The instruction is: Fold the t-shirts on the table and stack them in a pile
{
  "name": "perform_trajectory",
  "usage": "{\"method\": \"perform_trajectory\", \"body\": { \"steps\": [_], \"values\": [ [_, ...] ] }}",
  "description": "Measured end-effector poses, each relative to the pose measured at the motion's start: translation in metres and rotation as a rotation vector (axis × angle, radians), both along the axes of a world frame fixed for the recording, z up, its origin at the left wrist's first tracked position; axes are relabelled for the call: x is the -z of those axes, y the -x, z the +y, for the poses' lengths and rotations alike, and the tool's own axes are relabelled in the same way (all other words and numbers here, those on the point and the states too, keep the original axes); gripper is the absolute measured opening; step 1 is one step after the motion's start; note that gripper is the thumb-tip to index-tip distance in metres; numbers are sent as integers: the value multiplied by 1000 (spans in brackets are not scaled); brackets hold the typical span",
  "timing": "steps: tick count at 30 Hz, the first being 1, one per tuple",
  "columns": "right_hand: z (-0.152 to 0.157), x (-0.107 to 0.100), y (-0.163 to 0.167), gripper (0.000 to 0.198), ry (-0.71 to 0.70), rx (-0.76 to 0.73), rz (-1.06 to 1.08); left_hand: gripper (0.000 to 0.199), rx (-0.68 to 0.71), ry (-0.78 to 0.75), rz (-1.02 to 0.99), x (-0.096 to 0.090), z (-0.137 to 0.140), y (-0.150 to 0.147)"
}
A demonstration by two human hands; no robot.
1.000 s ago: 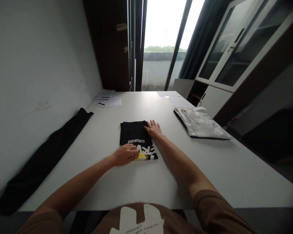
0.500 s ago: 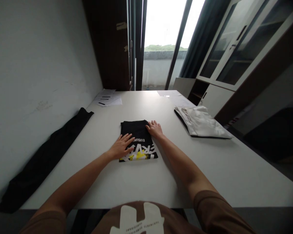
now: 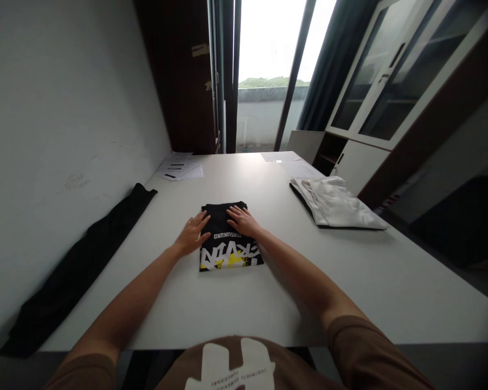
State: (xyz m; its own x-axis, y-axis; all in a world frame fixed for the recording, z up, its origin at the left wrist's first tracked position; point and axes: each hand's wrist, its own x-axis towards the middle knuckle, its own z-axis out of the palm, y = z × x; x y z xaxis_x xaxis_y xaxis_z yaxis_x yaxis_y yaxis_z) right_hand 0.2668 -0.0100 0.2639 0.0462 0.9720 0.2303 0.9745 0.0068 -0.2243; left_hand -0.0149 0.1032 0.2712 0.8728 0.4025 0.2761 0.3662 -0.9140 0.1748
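A black T-shirt [image 3: 229, 250] with white lettering and a yellow print lies folded into a small rectangle, its printed side up. My left hand [image 3: 192, 233] rests along its left edge, fingers spread over the dark fabric. On the upper right part of the shirt lies my right hand [image 3: 243, 220], flat with the fingers apart. Neither hand grips the cloth.
The white table [image 3: 236, 309] carries a stack of folded white and black clothes [image 3: 337, 203] at right. Long black trousers or a similar garment [image 3: 85, 265] lie along the left wall. Papers [image 3: 181, 166] sit at the far left corner, with more sheets [image 3: 295, 165] at far right.
My left hand has slid up and outward to the shirt's left edge, uncovering more lettering. My right hand has moved left from the upper right corner onto the fabric.
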Motion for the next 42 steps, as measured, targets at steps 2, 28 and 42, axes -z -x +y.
{"method": "perform_trajectory", "body": {
  "steps": [2, 28, 42],
  "values": [
    [1, 4, -4, 61, 50, 49, 8, 68, 7, 36, 95, 2, 1, -4],
    [-4, 5, -30, 60, 77, 277, 53, 56, -216, 17, 112, 13, 16, 3],
    [-4, 6, -31, 59, 71, 277, 40, 53, -204, 28, 103, 7, 10, 2]
  ]
}}
